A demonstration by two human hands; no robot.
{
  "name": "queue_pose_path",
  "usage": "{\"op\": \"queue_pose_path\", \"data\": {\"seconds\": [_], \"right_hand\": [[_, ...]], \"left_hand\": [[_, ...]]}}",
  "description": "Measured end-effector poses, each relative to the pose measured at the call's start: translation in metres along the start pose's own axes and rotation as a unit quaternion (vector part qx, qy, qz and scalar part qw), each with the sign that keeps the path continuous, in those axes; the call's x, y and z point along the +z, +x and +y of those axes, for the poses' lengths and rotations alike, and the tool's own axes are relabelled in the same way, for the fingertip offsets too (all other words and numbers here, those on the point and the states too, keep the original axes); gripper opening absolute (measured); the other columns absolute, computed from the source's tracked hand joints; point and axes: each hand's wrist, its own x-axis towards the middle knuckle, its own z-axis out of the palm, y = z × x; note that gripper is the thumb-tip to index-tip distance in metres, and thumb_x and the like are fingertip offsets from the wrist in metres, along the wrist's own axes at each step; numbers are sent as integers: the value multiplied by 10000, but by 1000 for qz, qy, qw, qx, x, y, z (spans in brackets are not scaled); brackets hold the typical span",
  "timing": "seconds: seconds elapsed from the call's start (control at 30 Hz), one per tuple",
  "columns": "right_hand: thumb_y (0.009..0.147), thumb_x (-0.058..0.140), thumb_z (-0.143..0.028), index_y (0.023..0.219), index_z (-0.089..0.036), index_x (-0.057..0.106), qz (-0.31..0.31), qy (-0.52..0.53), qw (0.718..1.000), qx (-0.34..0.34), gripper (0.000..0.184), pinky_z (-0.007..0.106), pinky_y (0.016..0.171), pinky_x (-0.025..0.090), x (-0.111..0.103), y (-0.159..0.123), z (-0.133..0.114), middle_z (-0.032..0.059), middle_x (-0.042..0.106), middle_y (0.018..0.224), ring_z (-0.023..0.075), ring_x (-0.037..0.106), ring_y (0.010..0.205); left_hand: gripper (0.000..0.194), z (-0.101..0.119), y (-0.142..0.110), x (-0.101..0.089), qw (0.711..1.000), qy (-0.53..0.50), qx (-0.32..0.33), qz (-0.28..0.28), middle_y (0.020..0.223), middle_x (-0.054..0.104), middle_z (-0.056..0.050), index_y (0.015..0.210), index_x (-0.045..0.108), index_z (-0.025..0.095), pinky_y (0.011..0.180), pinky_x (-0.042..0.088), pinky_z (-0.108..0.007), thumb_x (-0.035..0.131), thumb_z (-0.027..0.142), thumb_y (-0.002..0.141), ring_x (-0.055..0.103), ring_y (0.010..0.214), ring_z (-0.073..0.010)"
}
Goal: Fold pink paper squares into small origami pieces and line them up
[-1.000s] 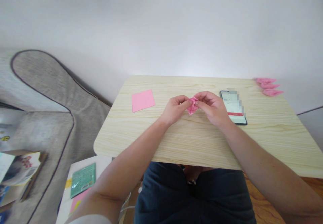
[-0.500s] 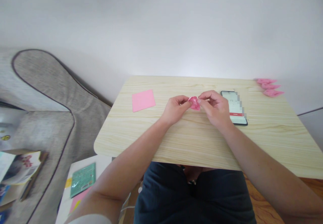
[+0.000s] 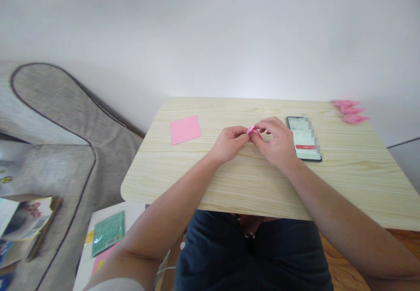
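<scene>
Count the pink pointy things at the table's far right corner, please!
3: the back shape, the middle shape and the front shape, all close together. Others could be hidden behind them.

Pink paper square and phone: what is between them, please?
In the head view, from left to right: left hand, folded pink paper, right hand.

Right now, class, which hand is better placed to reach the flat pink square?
Probably the left hand: it is nearer the flat pink square, while the right hand is farther across. Both hold the folded pink paper, so the left should first let go.
</scene>
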Motion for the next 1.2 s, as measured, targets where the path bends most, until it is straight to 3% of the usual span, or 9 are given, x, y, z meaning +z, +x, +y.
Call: {"op": "queue_pose_path", "data": {"seconds": [0.23,0.6,0.9,1.2], "right_hand": [[912,688,-218,970,-257,753,-9,-24,999,-23,95,386,841,558,-2,-1,1,49,741,963,226,691,929],[952,679,-249,929,-258,751,-22,3,1000,-5,76,390,831,555,-2,1,0,42,755,927,221,696,899],[953,683,-228,914,-255,751,-15,14,1000,-10,83,380,827,546,-1,0,-2,33,755,920,209,693,887],[889,726,-233,887,-241,750,8,18,998,62,25,348,719,524,0,1,-3,12,705,837,179,652,765]], "left_hand": [[309,-3,2,1,1000,-1,-6,-4,870,746,-24,880,771,150,892,518,-276,514,321,896,682,923,-185],[239,0,3,1,1000,-22,-9,-1,759,674,-1,730,687,166,798,452,-259,525,296,848,606,814,-153],[237,-1,1,0,1000,-16,-1,3,791,701,7,775,714,166,825,452,-255,538,291,871,626,840,-151],[225,4,0,2,1000,-17,1,7,871,758,-15,847,750,146,872,493,-259,573,281,882,672,879,-157]]}}
